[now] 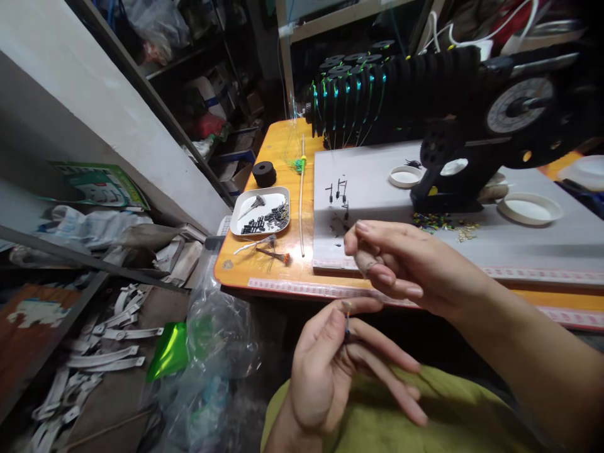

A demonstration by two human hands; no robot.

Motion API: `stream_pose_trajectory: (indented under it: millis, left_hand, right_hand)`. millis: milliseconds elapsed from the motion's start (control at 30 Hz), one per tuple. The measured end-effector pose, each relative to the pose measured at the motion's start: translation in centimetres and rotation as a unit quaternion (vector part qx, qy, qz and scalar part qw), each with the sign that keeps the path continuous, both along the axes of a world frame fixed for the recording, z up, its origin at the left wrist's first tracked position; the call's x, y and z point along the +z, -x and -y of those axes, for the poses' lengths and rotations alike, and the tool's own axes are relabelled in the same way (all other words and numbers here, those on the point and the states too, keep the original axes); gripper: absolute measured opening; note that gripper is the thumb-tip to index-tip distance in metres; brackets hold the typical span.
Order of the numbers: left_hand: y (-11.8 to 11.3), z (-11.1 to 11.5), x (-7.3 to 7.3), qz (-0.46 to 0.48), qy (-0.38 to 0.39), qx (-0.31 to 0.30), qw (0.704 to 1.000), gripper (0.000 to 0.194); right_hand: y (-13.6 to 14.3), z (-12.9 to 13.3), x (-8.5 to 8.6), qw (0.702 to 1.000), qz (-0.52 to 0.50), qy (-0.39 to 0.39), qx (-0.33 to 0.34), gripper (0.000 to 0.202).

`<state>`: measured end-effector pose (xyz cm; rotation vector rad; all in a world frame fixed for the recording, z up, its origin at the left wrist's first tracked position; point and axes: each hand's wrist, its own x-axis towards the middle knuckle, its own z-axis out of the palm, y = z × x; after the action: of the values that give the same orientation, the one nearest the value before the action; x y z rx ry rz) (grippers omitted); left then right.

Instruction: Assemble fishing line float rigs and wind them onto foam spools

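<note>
My left hand [325, 371] is raised above my lap, below the table's front edge. Its thumb and index finger pinch a tiny slim piece [348, 321], dark with an orange part; its exact kind is too small to tell. The other fingers stretch out to the right. Just above it, my right hand [401, 264] hovers in front of the grey board [363, 245] with its fingers curled and the tips close together. Whatever those fingertips may hold cannot be made out. Several small black pieces [338, 189] lie on the board beyond my right hand.
A white tray [238, 217] of small black and metal parts is on the yellow table [231, 267], near a black spool [264, 173] and a thin rod [302, 214]. Behind stands a black machine [438, 88] with threaded discs. Shallow white dishes [531, 209] sit right.
</note>
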<state>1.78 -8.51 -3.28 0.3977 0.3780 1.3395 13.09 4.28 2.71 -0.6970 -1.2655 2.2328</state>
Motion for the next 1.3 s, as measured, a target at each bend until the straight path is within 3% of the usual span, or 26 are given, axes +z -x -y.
stream_pose_trajectory:
  millis: [100,233,333,533,700,800,1033,1300]
  left_hand:
    - [0.0,1.2,-0.9,0.01,0.015,-0.001,1.0,0.046]
    - [-0.3,2.4,-1.9,0.025,0.025,-0.001,0.999,0.045]
    - [-0.5,3.0,-2.4,0.026,0.021,0.0,0.999,0.042]
    - [-1.3,4.1,-3.2,-0.013,0.028,0.009,0.999,0.042]
    - [-1.5,4.3,-1.8,-0.129,0.042,0.095,0.986,0.041]
    - [-1.1,4.2,-1.2,-0.171,0.031,0.1,0.98,0.043]
    - [-1.0,4.3,-1.6,-0.158,-0.004,0.085,0.984,0.046]
    - [-1.0,4.0,-1.1,-0.143,-0.035,0.082,0.986,0.046]
  right_hand:
    - [-0.8,0.5,-1.0,0.993,0.066,-0.097,0.022,0.034]
    - [-1.1,1.5,-1.6,0.967,0.11,-0.199,0.113,0.029]
    - [-1.0,2.1,-1.9,0.972,0.092,-0.157,0.149,0.025]
    - [-1.1,2.6,-3.2,0.984,0.082,-0.048,0.149,0.033]
    - [-1.0,3.6,-3.6,0.992,0.056,-0.017,0.109,0.03]
    - [-0.8,4.3,-3.7,0.995,0.032,0.023,0.09,0.03]
    - [-0.6,5.0,-3.8,0.996,0.022,0.046,0.074,0.033]
    - [-0.8,5.4,-4.2,0.996,0.022,0.062,0.061,0.034]
